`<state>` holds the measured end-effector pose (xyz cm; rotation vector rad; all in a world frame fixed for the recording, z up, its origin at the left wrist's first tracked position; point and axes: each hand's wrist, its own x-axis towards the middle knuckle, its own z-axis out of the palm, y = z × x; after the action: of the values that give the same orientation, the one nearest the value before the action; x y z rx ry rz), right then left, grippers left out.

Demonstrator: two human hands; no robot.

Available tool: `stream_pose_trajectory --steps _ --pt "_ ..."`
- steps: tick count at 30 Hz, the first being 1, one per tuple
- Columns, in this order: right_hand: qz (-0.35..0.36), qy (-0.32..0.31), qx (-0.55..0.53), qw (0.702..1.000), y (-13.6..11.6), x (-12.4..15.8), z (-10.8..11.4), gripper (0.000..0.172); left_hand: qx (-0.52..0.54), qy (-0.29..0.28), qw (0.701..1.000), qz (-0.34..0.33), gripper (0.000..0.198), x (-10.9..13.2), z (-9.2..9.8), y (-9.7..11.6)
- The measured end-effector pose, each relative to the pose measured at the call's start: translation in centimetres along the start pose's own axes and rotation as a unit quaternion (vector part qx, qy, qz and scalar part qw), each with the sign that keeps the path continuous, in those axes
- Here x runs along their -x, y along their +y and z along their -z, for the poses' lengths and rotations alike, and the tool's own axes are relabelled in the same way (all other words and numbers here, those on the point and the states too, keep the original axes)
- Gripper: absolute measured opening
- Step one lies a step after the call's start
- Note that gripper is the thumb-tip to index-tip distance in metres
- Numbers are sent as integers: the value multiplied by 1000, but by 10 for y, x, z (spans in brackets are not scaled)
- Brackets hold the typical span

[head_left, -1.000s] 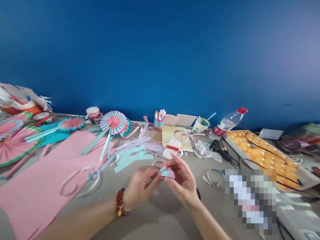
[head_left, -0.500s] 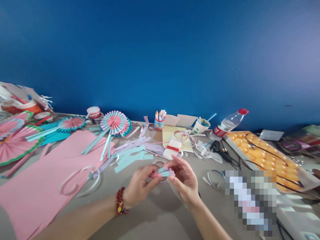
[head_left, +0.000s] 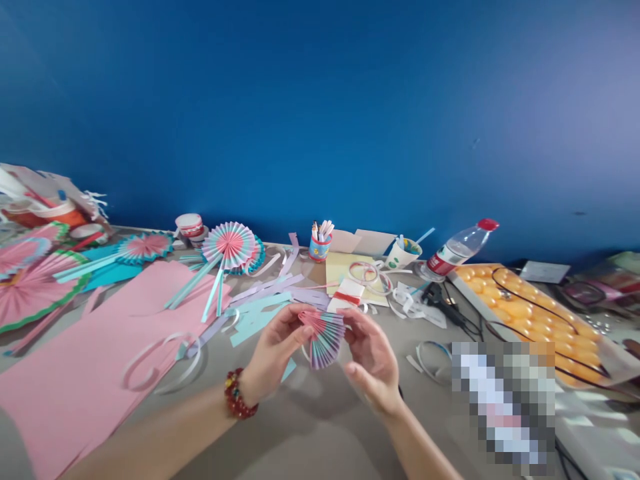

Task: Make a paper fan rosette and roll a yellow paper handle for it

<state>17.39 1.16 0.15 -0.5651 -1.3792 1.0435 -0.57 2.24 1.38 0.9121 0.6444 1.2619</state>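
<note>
Between thumb and fingers, my left hand (head_left: 274,350) pinches a small pleated paper fan (head_left: 326,339) at its upper left. The fan is spread into a wedge, with pink, light blue and purple bands. My right hand (head_left: 374,357) is at the fan's right edge; its fingertips are by the upper corner, and its thumb stands apart from the paper. The fingers of that hand are spread and do not grip the fan. A red bead bracelet (head_left: 240,395) circles my left wrist. Finished pleated rosettes (head_left: 227,245) with strip handles lie behind to the left.
Pink paper sheets (head_left: 85,353) cover the table's left side, with a curled white strip on them. Purple and light blue strips (head_left: 263,313) lie behind my hands. Along the wall stand a pen cup (head_left: 319,248), a paper cup (head_left: 400,255) and a tilted bottle (head_left: 453,250). An orange bumpy pad (head_left: 525,313) lies right.
The pleated paper was a narrow folded bundle held by both hands. It is now fanned out downward, and my right thumb has come away from it.
</note>
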Motion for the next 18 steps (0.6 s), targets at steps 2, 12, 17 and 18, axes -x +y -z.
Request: stream_pose_trajectory --steps 2,12,17,18 --pt "-13 10 2 1000 -2 -1 0 53 15 4 1000 11 27 -1 -1 1" --pt "-68 98 11 993 -4 -6 5 40 20 -3 995 94 32 3 -2 4" --pt "-107 148 26 983 -1 -4 12 34 13 -54 989 138 31 0 1 4" --pt "-111 156 26 981 -1 -5 13 33 12 -71 986 148 31 -1 1 4"
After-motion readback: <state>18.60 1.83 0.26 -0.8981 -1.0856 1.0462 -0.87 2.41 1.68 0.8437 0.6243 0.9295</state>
